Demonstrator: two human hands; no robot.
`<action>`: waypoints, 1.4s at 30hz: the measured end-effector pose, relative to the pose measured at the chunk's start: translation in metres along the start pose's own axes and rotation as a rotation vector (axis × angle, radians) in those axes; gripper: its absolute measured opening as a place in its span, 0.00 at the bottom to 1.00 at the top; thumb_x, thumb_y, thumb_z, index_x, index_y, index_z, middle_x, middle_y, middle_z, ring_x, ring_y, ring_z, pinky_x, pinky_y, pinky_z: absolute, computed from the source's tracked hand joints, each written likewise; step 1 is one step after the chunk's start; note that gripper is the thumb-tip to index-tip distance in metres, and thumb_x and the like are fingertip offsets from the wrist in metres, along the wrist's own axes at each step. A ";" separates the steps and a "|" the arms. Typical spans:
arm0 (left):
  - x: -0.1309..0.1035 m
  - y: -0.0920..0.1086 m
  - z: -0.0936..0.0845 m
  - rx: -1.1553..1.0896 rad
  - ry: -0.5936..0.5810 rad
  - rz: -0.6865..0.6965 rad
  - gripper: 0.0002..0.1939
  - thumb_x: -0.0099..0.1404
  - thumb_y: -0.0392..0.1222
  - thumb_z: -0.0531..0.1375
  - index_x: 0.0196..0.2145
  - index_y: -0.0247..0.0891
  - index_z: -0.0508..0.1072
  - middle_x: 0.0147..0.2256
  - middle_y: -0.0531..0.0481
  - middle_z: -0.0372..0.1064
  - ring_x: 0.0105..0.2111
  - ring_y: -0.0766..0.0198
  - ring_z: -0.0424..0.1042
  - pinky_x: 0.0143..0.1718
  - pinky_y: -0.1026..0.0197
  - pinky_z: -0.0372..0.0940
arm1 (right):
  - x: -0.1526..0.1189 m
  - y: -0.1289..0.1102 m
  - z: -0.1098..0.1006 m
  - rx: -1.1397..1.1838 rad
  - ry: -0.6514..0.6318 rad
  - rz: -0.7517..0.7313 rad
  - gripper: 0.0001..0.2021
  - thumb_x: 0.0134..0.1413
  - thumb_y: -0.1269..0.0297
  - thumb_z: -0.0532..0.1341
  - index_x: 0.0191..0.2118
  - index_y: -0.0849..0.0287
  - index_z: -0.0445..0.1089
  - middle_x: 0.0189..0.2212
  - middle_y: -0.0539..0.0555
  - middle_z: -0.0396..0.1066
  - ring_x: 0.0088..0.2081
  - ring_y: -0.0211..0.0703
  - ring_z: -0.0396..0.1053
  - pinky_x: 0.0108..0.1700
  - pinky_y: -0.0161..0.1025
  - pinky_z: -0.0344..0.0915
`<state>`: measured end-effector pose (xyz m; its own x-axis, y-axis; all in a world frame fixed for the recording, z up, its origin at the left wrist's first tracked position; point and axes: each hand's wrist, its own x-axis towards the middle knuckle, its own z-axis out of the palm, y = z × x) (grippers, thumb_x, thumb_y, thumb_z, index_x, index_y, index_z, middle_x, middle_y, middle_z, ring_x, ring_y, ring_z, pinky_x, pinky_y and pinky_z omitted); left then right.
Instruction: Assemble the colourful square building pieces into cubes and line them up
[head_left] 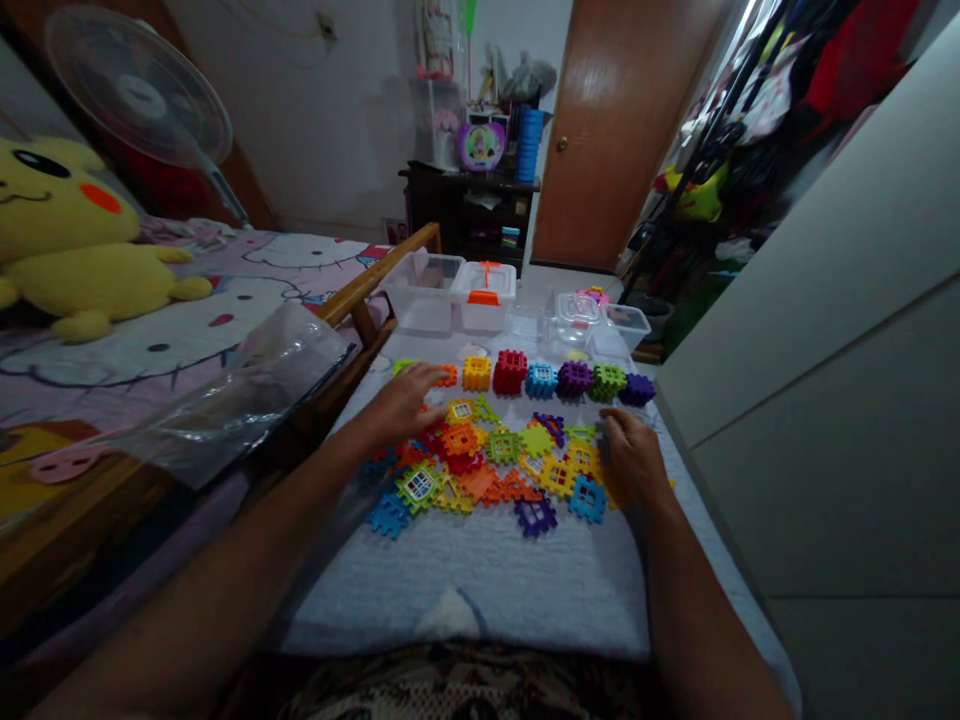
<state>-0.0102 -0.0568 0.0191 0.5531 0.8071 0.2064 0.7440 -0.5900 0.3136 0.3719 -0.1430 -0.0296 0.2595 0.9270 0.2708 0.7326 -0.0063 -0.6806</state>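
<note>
My left hand (405, 403) reaches over the left side of the pile, its thumb apart from the fingers, fingertips by a small stack of orange interlocking pieces (448, 375). My right hand (634, 447) is at the pile's right side with its fingers curled together; what they may hold is hidden. Between the hands lies a loose pile of notched plastic building pieces, among them a green piece (502, 446), a yellow window piece (557, 475), a blue piece (587, 498) and a purple frame (536, 516). Behind it, a row of colour-sorted stacks includes a red stack (510, 372) and a purple stack (574, 378).
Clear plastic bins (424, 290) and a lidded box with orange clasps (486, 300) stand at the table's far end. A bed with a wooden rail (375, 275) and a plastic bag (255, 385) borders the left. A white cabinet (825, 400) borders the right.
</note>
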 end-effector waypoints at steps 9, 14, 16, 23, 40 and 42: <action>-0.033 0.090 0.038 -0.132 -0.070 0.165 0.20 0.64 0.41 0.61 0.54 0.42 0.70 0.55 0.41 0.68 0.58 0.51 0.64 0.60 0.46 0.61 | -0.004 -0.001 -0.012 -0.048 -0.211 -0.043 0.11 0.53 0.59 0.57 0.33 0.59 0.75 0.32 0.55 0.75 0.34 0.45 0.70 0.40 0.40 0.65; -0.032 0.094 0.055 -0.101 -0.051 0.128 0.19 0.62 0.38 0.61 0.52 0.41 0.72 0.54 0.40 0.68 0.56 0.50 0.66 0.60 0.45 0.61 | -0.004 -0.006 -0.013 -0.192 -0.381 -0.120 0.06 0.48 0.67 0.60 0.30 0.58 0.75 0.30 0.54 0.74 0.34 0.44 0.69 0.38 0.38 0.62; -0.031 0.090 0.059 -0.105 -0.047 0.118 0.18 0.62 0.37 0.61 0.51 0.41 0.73 0.53 0.41 0.69 0.55 0.50 0.67 0.59 0.45 0.62 | -0.004 -0.008 -0.012 -0.226 -0.388 -0.125 0.06 0.48 0.69 0.60 0.30 0.58 0.75 0.30 0.53 0.74 0.33 0.43 0.68 0.36 0.37 0.61; -0.027 0.080 0.064 -0.136 -0.041 0.143 0.15 0.63 0.39 0.61 0.48 0.40 0.74 0.51 0.40 0.70 0.53 0.50 0.68 0.57 0.46 0.64 | -0.007 -0.011 -0.008 -0.176 -0.364 -0.048 0.11 0.47 0.70 0.59 0.37 0.58 0.75 0.24 0.48 0.70 0.26 0.38 0.65 0.30 0.34 0.57; 0.006 0.151 0.077 -0.086 -0.166 0.423 0.21 0.60 0.41 0.65 0.51 0.39 0.70 0.53 0.41 0.70 0.57 0.47 0.63 0.59 0.45 0.59 | -0.005 -0.006 -0.009 0.088 -0.340 -0.016 0.06 0.39 0.68 0.55 0.28 0.56 0.66 0.23 0.47 0.65 0.26 0.38 0.63 0.30 0.35 0.57; 0.010 0.155 0.083 -0.087 -0.186 0.414 0.20 0.59 0.40 0.65 0.49 0.40 0.70 0.51 0.42 0.71 0.56 0.48 0.64 0.58 0.46 0.59 | -0.005 -0.005 -0.009 0.174 -0.296 -0.010 0.07 0.40 0.67 0.56 0.30 0.56 0.67 0.23 0.46 0.65 0.26 0.38 0.62 0.29 0.35 0.58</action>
<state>0.1422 -0.1416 -0.0069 0.8607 0.4822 0.1635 0.4168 -0.8516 0.3178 0.3725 -0.1510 -0.0219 0.0407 0.9954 0.0862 0.6090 0.0437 -0.7919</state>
